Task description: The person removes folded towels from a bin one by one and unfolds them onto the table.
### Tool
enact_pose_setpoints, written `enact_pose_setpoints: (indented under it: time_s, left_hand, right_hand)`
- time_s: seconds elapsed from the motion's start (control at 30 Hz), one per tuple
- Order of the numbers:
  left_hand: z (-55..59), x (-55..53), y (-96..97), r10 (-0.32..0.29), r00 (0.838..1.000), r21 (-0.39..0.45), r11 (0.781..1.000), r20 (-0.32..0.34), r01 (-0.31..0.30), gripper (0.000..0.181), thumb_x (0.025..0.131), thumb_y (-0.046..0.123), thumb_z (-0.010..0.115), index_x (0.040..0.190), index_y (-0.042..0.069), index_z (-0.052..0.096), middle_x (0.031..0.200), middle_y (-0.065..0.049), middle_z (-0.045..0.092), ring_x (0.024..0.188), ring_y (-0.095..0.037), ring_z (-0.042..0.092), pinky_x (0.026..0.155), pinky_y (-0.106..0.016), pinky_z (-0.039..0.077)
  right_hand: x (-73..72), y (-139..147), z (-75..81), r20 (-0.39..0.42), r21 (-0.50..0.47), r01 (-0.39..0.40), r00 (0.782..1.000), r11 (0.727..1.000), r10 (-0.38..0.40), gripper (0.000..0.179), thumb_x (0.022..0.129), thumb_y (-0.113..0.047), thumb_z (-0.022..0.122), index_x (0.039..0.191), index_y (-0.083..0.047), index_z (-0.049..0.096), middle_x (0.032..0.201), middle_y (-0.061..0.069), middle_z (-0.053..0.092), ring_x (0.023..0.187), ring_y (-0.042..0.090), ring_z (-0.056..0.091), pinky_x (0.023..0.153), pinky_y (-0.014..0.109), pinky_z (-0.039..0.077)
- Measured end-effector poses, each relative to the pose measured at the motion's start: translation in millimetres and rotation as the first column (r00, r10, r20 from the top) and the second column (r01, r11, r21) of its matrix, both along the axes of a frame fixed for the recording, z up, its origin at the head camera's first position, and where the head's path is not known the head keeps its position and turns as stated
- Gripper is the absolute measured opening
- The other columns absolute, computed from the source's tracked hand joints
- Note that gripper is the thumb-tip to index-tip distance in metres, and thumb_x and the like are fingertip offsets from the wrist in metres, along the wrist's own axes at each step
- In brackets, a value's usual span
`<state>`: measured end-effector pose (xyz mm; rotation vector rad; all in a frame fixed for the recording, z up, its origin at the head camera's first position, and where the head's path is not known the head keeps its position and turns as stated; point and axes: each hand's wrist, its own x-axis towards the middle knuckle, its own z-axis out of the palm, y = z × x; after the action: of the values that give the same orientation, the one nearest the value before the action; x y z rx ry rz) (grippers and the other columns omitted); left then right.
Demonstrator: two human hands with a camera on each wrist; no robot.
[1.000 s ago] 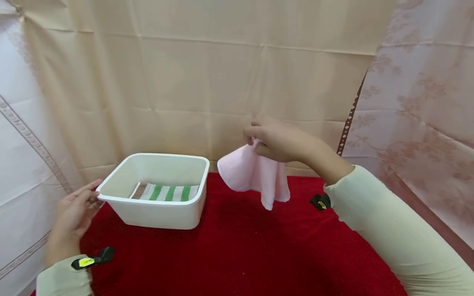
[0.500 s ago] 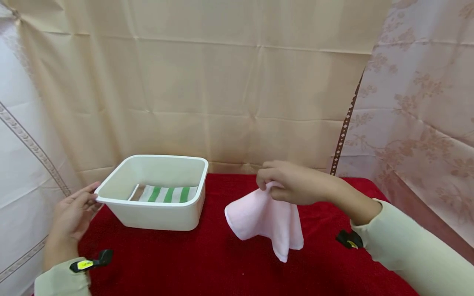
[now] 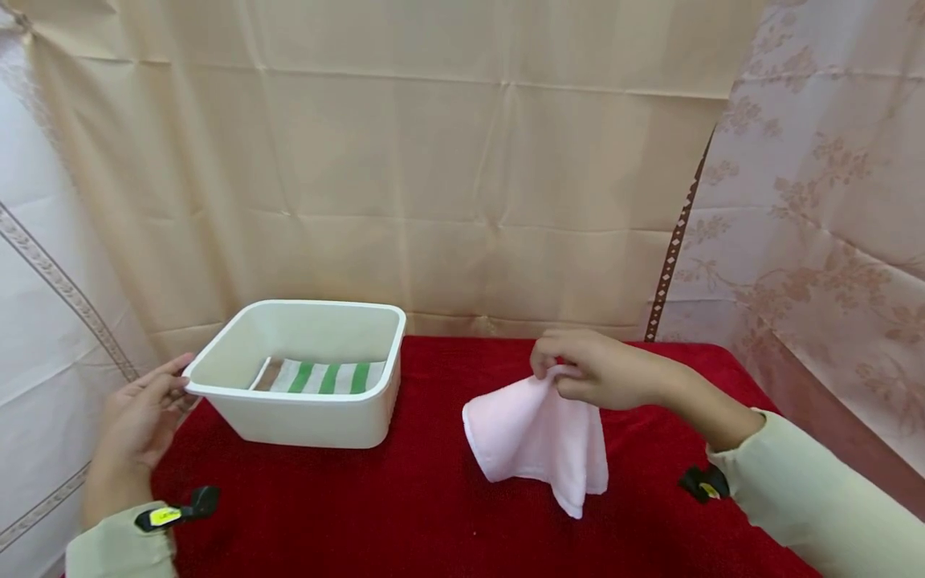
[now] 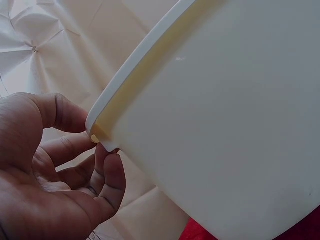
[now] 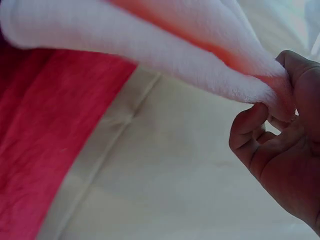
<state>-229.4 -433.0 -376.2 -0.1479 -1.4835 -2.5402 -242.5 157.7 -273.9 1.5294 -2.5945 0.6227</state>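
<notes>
A pink cloth [image 3: 538, 437] hangs in folds from my right hand [image 3: 603, 369], which pinches it near its top between thumb and fingers. In the right wrist view the pinched end of the cloth [image 5: 210, 65] is bunched at the fingertips. My left hand [image 3: 140, 417] holds the left rim of a white plastic basin [image 3: 303, 417]. The left wrist view shows the thumb and curled fingers of that hand [image 4: 65, 170] at the rim corner of the basin [image 4: 215, 110]. Inside the basin lies a green-and-white striped cloth [image 3: 328, 377] with a brown end.
A red cloth [image 3: 433, 514] covers the table beneath the basin and the pink cloth. Beige curtain [image 3: 433, 160] hangs behind the table's far edge. Patterned pale fabric [image 3: 831, 201] hangs at the right, with white fabric [image 3: 43, 321] at the left.
My right hand has come down and to the right with the pink cloth, from in front of the curtain to low over the red table. The left hand and the basin have stayed put.
</notes>
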Motion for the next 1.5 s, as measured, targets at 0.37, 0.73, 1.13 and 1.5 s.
enact_pose_setpoints:
  time_s: [0.37, 0.73, 1.13, 1.5]
  left_hand:
    - [-0.1, 1.2, 1.8, 0.011, 1.0, 0.001, 1.0, -0.001, -0.011, 0.044, 0.101, -0.012, 0.04, 0.101, 0.005, 0.08, 0.097, -0.004, 0.078, 0.076, -0.015, 0.071, 0.071, -0.024, 0.058]
    - [-1.4, 2.4, 1.5, 0.005, 1.0, 0.02, 1.0, -0.011, -0.005, 0.047, 0.101, -0.014, 0.037, 0.103, 0.004, 0.08, 0.096, -0.006, 0.078, 0.075, -0.015, 0.071, 0.071, -0.024, 0.058]
    - [0.7, -0.1, 4.1, 0.002, 1.0, -0.004, 1.0, 0.008, -0.002, 0.044, 0.102, -0.011, 0.039, 0.103, 0.005, 0.08, 0.093, -0.006, 0.078, 0.073, -0.015, 0.071, 0.072, -0.024, 0.058]
    - [4.0, -1.1, 4.5, 0.038, 0.999, -0.027, 0.999, 0.027, -0.037, 0.042, 0.101, -0.011, 0.042, 0.102, 0.005, 0.081, 0.094, -0.004, 0.078, 0.072, -0.014, 0.07, 0.071, -0.024, 0.058]
  right_hand:
    - [-51.7, 41, -44.8, 0.11, -0.058, 0.139, 0.985, 0.989, -0.132, 0.029, 0.083, 0.011, 0.063, 0.101, -0.012, 0.064, 0.09, -0.002, 0.056, 0.062, 0.001, 0.038, 0.061, 0.026, 0.042]
    - [-89.0, 42, -82.8, -0.104, 0.088, 0.199, 0.976, 0.976, -0.19, 0.027, 0.085, 0.013, 0.065, 0.103, -0.009, 0.066, 0.101, 0.002, 0.065, 0.099, 0.026, 0.061, 0.087, 0.049, 0.051]
    - [-108.3, 50, -114.0, -0.208, 0.184, 0.35, 0.927, 0.918, -0.312, 0.026, 0.087, 0.008, 0.069, 0.105, -0.011, 0.07, 0.11, 0.005, 0.066, 0.112, 0.034, 0.059, 0.094, 0.052, 0.052]
    - [-116.0, 57, -132.4, -0.111, 0.234, 0.449, 0.894, 0.862, -0.435, 0.015, 0.095, -0.007, 0.07, 0.106, -0.016, 0.067, 0.108, 0.006, 0.063, 0.109, 0.033, 0.055, 0.088, 0.052, 0.051]
